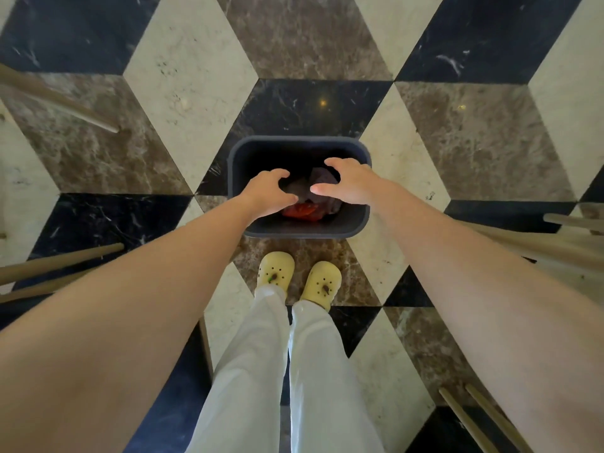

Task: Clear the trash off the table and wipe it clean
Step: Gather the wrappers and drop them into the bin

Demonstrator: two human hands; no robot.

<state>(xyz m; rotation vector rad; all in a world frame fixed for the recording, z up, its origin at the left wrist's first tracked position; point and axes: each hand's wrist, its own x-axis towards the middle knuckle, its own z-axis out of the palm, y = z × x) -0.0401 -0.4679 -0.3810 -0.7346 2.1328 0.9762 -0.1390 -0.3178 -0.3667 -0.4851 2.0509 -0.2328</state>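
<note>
A dark grey rectangular trash bin point(295, 145) stands on the patterned marble floor just ahead of my feet. Inside it lie crumpled grey paper point(322, 179) and something red point(300, 211). My left hand point(266, 192) and my right hand point(351, 184) hover side by side over the bin's mouth. Both have curled, spread fingers and hold nothing. The table itself is out of sight.
Wooden furniture legs point(62, 101) slant in at the left, with more legs point(62, 259) lower left. Pale chair parts point(568, 237) stand at the right and thin wooden rails point(483, 420) at the lower right. My yellow clogs point(299, 277) stand right behind the bin.
</note>
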